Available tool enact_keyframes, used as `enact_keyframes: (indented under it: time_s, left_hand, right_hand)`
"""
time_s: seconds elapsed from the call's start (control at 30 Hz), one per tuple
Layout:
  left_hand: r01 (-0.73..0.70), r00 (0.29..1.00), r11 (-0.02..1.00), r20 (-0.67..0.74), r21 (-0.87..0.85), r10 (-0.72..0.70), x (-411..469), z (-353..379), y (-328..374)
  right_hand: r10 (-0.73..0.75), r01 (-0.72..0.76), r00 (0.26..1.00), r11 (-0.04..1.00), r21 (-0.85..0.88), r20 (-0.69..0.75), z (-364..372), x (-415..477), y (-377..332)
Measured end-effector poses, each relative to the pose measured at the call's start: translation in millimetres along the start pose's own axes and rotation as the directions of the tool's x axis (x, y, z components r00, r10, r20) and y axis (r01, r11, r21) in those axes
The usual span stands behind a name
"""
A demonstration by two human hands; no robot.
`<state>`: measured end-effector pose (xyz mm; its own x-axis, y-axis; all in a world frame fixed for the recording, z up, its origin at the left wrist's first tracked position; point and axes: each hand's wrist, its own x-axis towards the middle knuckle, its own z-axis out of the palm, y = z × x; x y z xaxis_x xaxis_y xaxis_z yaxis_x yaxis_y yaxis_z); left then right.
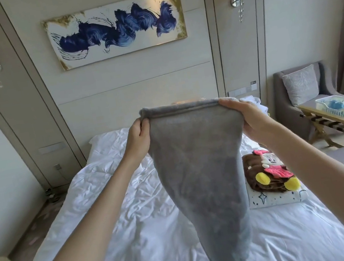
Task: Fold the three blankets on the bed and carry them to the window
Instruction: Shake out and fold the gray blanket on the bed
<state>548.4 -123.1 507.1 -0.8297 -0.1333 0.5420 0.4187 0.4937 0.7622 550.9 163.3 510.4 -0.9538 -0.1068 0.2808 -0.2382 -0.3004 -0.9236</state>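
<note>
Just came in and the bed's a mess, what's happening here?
A person is folding blankets. The left hand and right hand each grip a top corner of a grey blanket, which hangs in the air over the bed. A brown blanket sits folded on a white one at the bed's right side.

single head view, forward and down over the bed, close behind raised arms
</note>
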Motion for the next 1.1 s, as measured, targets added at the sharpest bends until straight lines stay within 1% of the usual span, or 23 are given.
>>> enact_keyframes:
  time_s: [0.13,0.27,0.37,0.5,0.67,0.77,0.83,0.97,1.1]
  left_hand:
    - [-0.029,0.999,0.999,-0.027,0.042,0.031,-16,-22,24]
    - [0.009,1.0,1.0,-0.021,0.018,-0.009,-21,-26,21]
    - [0.061,0.998,0.998,0.001,0.023,-0.061,-20,-17,0]
    - [0.18,0.983,0.984,0.025,0.015,-0.181,-7,4,-44]
    - [0.301,0.953,0.953,0.027,0.011,-0.301,38,29,-109]
    - [0.343,0.939,0.939,0.024,-0.007,-0.343,84,40,-142]
    - [0.347,0.938,0.938,0.017,-0.018,-0.347,122,43,-152]
    - [0.297,0.955,0.95,0.01,-0.094,-0.297,201,37,-142]
    - [0.237,0.971,0.952,0.033,-0.195,-0.235,246,26,-135]
  right_hand:
    - [-0.022,0.023,1.0,0.995,0.101,-0.009,13,-25,-23]
    - [-0.004,0.002,1.0,0.995,0.097,0.022,20,-28,-23]
    - [0.052,-0.053,0.999,0.997,0.054,0.015,15,-17,-3]
    - [0.102,-0.102,0.993,0.995,0.014,-0.057,7,13,40]
    - [0.11,-0.132,0.982,0.98,-0.148,-0.151,8,79,95]
    - [0.071,-0.114,0.981,0.965,-0.238,-0.182,14,133,113]
    - [0.023,-0.079,0.983,0.95,-0.303,-0.184,21,171,113]
    - [-0.14,0.062,0.976,0.915,-0.399,-0.169,37,240,89]
    - [-0.22,0.136,0.968,0.867,-0.48,-0.124,46,277,66]
